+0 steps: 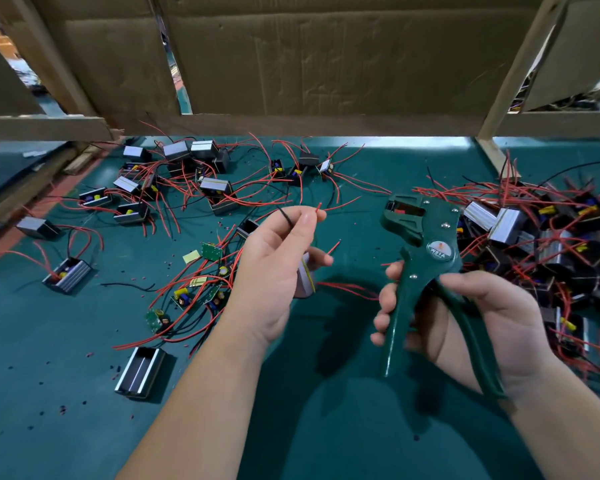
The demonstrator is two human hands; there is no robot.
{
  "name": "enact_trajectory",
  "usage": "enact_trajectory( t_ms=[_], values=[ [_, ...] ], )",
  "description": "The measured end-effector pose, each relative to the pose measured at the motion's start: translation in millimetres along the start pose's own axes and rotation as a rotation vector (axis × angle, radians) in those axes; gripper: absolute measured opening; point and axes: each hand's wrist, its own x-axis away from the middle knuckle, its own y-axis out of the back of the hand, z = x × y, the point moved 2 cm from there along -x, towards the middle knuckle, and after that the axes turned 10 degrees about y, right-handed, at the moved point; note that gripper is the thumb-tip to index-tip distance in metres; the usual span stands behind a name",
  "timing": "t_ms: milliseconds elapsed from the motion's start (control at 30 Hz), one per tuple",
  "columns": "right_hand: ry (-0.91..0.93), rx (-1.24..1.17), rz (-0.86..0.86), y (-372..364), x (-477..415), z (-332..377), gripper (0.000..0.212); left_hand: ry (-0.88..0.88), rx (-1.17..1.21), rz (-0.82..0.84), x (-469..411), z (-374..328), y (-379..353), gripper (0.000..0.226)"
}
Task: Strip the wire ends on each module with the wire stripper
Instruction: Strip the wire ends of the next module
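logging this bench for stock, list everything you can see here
wire stripper: one, green, in right hand
held module: one, silver, in left hand
red wire: one, red, pinched at left fingertips
modules: many, silver and black, heaped right, scattered back left
empty casing: one, silver, front left
bare boards: several, green, centre left
insulation scraps: many, red and black, on mat
mat: one, teal, over bench
cardboard: several sheets, brown, behind bench
left hand: one, holding held module and red wire
right hand: one, gripping wire stripper

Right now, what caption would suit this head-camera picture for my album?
Left hand pinches a module's red wire while right hand grips the green wire stripper.
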Motion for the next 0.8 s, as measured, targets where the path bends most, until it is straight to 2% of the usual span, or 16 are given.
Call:
enact_trajectory(
  t_ms=[167,300,433,600,800],
  values=[
    [-0.067,0.012,0.073,-6,1,-8,0.054,-0.105,-0.231,-0.04,3,-5,1,0.02],
    [-0.123,0.045,0.146,-12,3,-14,0.05,-0.214,-0.312,-0.021,8,-4,-1,0.01],
    [-0.103,0.086,0.133,-15,2,-15,0.051,-0.302,-0.515,-0.014,9,-4,-2,0.008],
    [-0.12,0.171,0.128,-10,3,-10,0.049,-0.525,-0.685,-0.068,13,-11,-2,0.01],
    [-0.135,0.221,0.152,-7,5,-7,0.047,-0.538,-0.73,-0.067,11,-11,0,0.016]
  ],
)
